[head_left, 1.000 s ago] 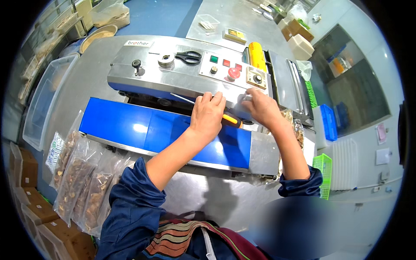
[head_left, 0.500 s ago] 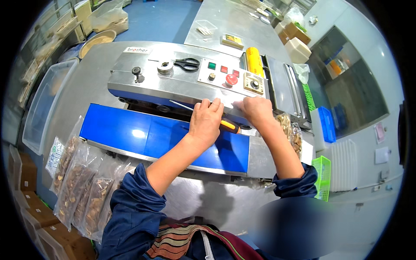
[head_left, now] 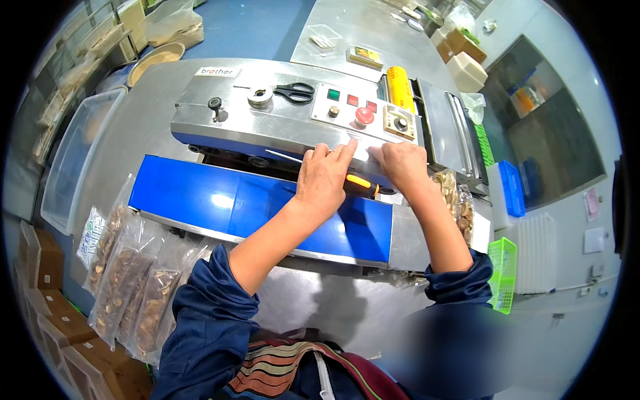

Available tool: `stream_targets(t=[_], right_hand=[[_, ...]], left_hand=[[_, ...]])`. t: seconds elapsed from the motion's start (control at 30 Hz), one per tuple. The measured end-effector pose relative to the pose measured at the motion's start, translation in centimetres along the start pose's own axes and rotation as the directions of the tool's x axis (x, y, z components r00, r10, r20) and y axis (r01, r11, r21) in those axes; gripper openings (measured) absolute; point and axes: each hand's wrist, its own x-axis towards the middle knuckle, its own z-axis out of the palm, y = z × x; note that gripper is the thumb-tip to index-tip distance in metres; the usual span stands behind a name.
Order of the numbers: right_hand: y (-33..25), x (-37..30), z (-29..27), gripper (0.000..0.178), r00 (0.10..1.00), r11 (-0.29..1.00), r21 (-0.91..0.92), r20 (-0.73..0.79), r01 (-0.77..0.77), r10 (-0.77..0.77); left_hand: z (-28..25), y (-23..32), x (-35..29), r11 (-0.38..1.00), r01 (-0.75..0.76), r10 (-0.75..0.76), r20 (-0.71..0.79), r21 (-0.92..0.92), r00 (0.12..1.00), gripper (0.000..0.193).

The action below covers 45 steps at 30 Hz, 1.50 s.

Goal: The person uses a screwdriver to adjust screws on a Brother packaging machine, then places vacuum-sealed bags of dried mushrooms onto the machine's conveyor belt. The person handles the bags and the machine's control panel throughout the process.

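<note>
A sealing machine with a steel housing (head_left: 287, 127) stands before me, a blue conveyor belt (head_left: 193, 197) along its near side. My left hand (head_left: 321, 177) is closed round a screwdriver with a black and orange handle (head_left: 362, 185). Its thin shaft sticks out to the left of the hand and the handle to the right. The left fingertips rest at the housing's front edge. Against the same edge, further right, my right hand (head_left: 402, 167) is curled with thumb and fingers together. Whatever is between its fingers is hidden.
Black scissors (head_left: 295, 93) and a tape roll (head_left: 260, 98) lie on the housing, left of a red stop button (head_left: 364, 116). Bags of dried brown pieces (head_left: 143, 300) hang at the near left; others (head_left: 465, 217) lie right. A yellow roll (head_left: 400, 90) sits behind.
The whole scene has shifted slightly right in the picture. Both hands stay at the housing's front edge, with the fingers slightly moved and the screwdriver still under my left hand.
</note>
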Motion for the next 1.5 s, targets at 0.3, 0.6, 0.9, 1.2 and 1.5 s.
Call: stream_targets(t=[0.3, 0.6, 0.9, 1.2, 1.5], right_hand=[[0.6, -0.6, -0.2, 0.028, 1.0, 0.998, 0.064, 0.024, -0.008, 0.006], [0.2, -0.8, -0.2, 0.028, 0.994, 0.996, 0.088, -0.107, 0.023, -0.014], [2.0, -3.1, -7.5, 0.031, 0.993, 0.014, 0.996, -0.086, 0.086, 0.075], [2.7, -4.3, -11.2, 0.022, 0.642, 0.612, 0.659, -0.706, 0.438, 0.301], [2.6, -3.0, -9.5, 0.026, 0.537, 0.784, 0.447, -0.825, 0.432, 0.175]], left_hand=[[-1.3, 0.7, 0.8, 0.996, -0.03, 0.013, -0.205, -0.078, 0.979, 0.07], [-5.0, 2.5, 1.2, 0.529, 0.354, -0.331, 0.196, -0.772, 0.923, 0.027], [-4.6, 3.6, 2.9, 0.359, 0.407, -0.055, 0.416, -0.84, 0.908, 0.025], [-2.1, 5.1, 8.3, 0.772, 0.242, -0.004, 0.375, -0.588, 0.927, 0.021], [0.5, 4.8, 8.9, 0.825, 0.162, 0.015, 0.307, -0.541, 0.952, 0.017]])
